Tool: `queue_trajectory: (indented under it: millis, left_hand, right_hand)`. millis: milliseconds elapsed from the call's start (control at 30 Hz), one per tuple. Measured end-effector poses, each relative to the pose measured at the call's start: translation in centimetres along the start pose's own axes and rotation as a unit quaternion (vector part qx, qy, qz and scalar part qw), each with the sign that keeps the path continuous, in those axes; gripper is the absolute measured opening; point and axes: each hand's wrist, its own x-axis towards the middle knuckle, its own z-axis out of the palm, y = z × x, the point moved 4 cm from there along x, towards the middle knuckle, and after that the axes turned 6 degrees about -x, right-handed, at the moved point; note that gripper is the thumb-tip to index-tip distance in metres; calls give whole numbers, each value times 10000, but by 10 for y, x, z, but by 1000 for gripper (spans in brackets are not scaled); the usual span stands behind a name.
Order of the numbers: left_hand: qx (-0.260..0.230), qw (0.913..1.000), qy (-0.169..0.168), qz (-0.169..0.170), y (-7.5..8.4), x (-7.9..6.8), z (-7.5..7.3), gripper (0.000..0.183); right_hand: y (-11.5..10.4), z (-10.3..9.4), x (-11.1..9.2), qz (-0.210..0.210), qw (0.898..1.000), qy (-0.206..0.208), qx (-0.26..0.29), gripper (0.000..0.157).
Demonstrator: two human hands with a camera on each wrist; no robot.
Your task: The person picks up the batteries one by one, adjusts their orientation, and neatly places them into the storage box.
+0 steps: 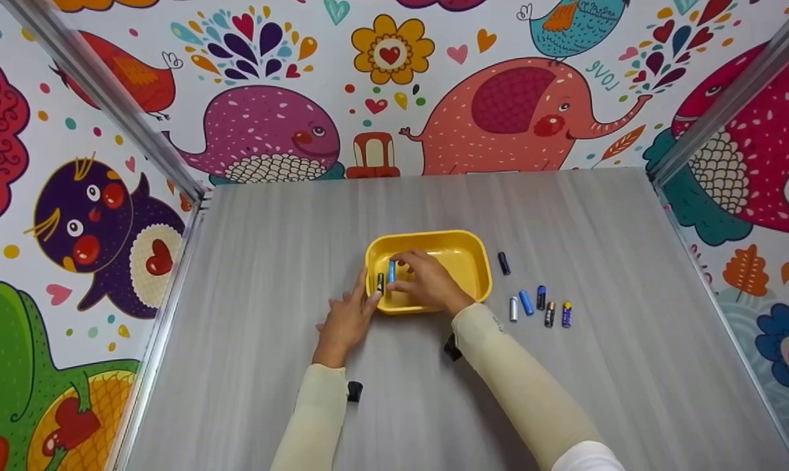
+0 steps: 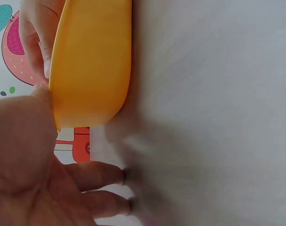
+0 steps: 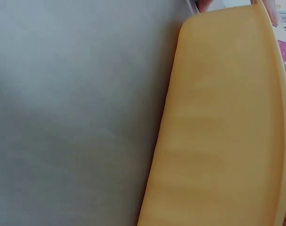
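Head view, nearest items first: your cream sleeves (image 1: pixel 313 412), two, one per forearm, each with a black wrist device (image 1: pixel 354 391) on its inner side.

Left hand (image 1: pixel 343 322), one: at the near left corner of the yellow tray (image 1: pixel 476 233), holding its edge, thumb over the rim, index finger along the outside. Your left wrist view adds two fingers (image 2: pixel 98 175) of this hand, extended beside the tray and towards the table.

Loose batteries, five, on the table to the right of the tray, side by side and upright in line: white battery (image 1: pixel 513 309), plain blue battery (image 1: pixel 526 303), blue-topped dark battery (image 1: pixel 541 297), black-and-copper battery (image 1: pixel 549 314), yellow-topped purple battery (image 1: pixel 566 314).

Right hand (image 1: pixel 428 281), one: reaching over the tray's near wall, its index finger and thumb pinching the light blue battery (image 1: pixel 391 271) by its ends, inside the tray. Your right wrist view shows mainly the tray's outer wall.

Black-and-green battery (image 1: pixel 380 283), one: inside the tray, left of the pinched one, near your left thumb.

Black battery (image 1: pixel 504 263), one: on the table, just beyond the tray's right end.

Grey table (image 1: pixel 263 275), one; behind it, a printed wall (image 1: pixel 329 59) with a whale (image 1: pixel 270 124) and an elephant (image 1: pixel 499 144).
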Motion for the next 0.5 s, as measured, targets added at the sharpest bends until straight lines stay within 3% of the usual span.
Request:
queue_trajectory:
  millis: [500]
  left_hand:
    - [12,10000,-28,-76,-1,0,0,73]
  right_hand:
    - [2,12,8,93,9998,-28,-158,54]
